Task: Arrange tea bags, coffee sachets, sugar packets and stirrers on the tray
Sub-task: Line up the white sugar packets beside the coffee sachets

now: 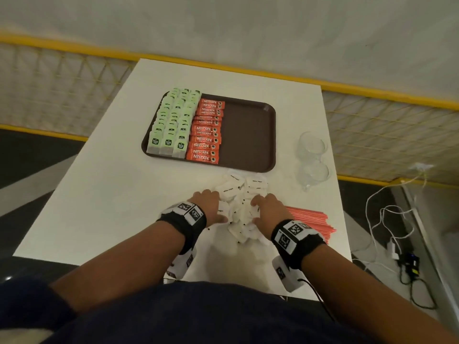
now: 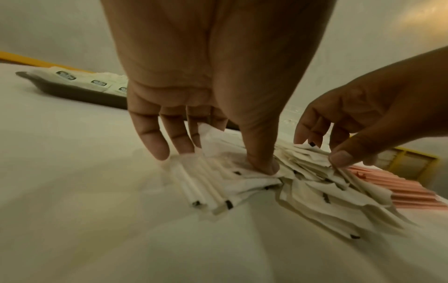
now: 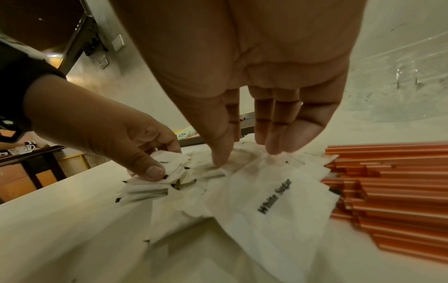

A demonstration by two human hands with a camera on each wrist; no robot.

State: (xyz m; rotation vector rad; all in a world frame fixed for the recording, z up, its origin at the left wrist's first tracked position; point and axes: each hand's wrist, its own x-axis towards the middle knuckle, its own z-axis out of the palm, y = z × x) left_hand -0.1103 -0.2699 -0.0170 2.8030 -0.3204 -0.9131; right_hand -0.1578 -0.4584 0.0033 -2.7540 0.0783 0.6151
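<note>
The left hand [image 1: 211,207] lay on the left side of the heap of white sugar packets [image 1: 242,207], its fingers [image 2: 155,141] fairly straight and spread, reaching down onto the paper, while its thumb [image 2: 261,153] pressed down on a few packets bunched beneath it; it looked to be pinching that small bunch between thumb and fingers. The right hand [image 1: 269,211] sat on the right side of the same heap, its fingers [image 3: 278,134] long and close together, tips touching the top packets, thumb [image 3: 218,145] pressing down beside them. Whether it had actually gripped a packet could not be told.

Between and below the two hands the packets lay loose and overlapping on the white table [image 1: 99,194], one near the right wrist reading "White Sugar". Just right of the right hand lay a pile of orange stirrers [image 1: 313,222], touching the heap's edge.

Beyond both hands sat the brown tray [image 1: 248,135], with green tea bags [image 1: 173,120] in rows on its left part and orange coffee sachets [image 1: 206,132] stacked beside them, the tray's right part bare. Beyond the right hand, to the tray's right, stood two clear glasses [image 1: 313,157].
</note>
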